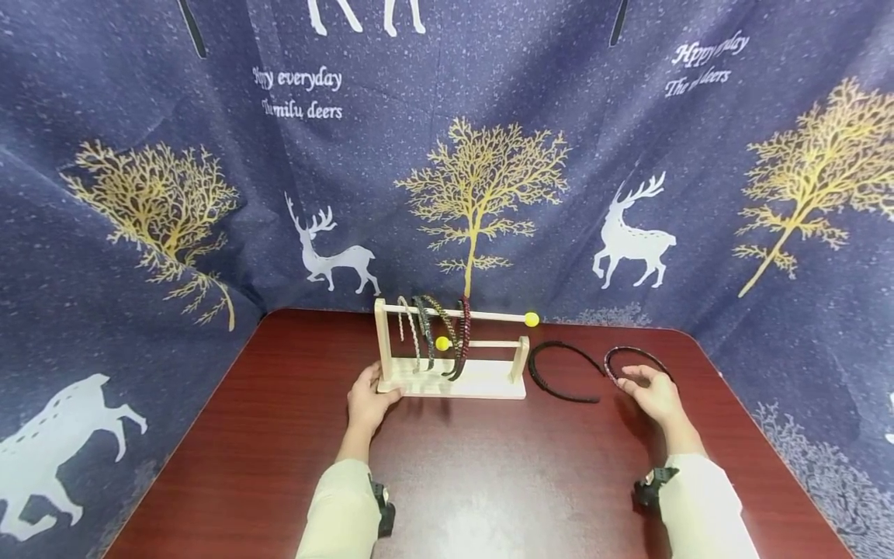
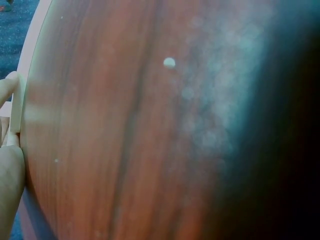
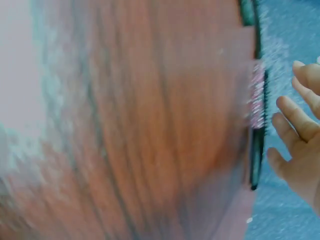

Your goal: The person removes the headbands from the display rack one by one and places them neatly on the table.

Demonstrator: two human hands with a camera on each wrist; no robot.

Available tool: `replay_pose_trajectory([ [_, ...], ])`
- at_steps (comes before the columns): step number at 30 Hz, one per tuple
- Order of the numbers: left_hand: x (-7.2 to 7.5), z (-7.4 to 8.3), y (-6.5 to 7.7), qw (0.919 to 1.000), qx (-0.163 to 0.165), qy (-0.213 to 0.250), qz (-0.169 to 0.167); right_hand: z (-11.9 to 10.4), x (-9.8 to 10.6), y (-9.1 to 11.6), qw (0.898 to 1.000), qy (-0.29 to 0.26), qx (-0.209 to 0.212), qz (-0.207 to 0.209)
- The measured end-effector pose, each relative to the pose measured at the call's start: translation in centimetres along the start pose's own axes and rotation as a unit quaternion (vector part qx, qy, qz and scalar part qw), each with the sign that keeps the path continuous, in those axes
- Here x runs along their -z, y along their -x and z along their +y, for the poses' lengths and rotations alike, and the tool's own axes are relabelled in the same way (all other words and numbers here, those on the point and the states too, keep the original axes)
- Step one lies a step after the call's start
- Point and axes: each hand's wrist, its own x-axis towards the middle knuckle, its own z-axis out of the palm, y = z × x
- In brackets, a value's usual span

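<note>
My left hand (image 1: pixel 368 400) grips the left end of the base of a pale wooden headband stand (image 1: pixel 482 380); in the left wrist view fingers and thumb (image 2: pixel 11 167) lie on either side of its edge (image 2: pixel 19 105). Several headbands hang on the stand's upper bar, among them a thin white one (image 1: pixel 412 334) and a dark red one (image 1: pixel 466 338). My right hand (image 1: pixel 656 396) hovers with spread fingers over a dark headband with a pink sparkly stretch (image 3: pixel 257 95), which lies on the table. Nothing is held in this hand.
A black headband (image 1: pixel 559 397) lies on the dark red table (image 1: pixel 447 466) between the stand and my right hand. Yellow balls (image 1: pixel 531 319) cap the stand's bars. Behind the table hangs a blue cloth (image 1: pixel 559 256) with deer and trees.
</note>
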Motion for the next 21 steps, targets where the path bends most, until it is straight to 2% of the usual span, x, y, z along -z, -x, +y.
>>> replay_pose_trajectory([
  [5,0.0,-0.1,0.2,1.0,0.001,-0.008,-0.001,-1.8,0.0,0.7,0.999,-0.036,0.019,-0.011],
  [13,-0.1,-0.3,0.3,1.0,-0.006,-0.006,0.0,-4.2,-0.5,2.0,0.993,-0.108,0.026,-0.039],
  [21,0.0,0.0,0.1,1.0,-0.008,-0.003,0.004,-6.9,-1.0,2.6,0.994,-0.092,0.049,-0.028],
])
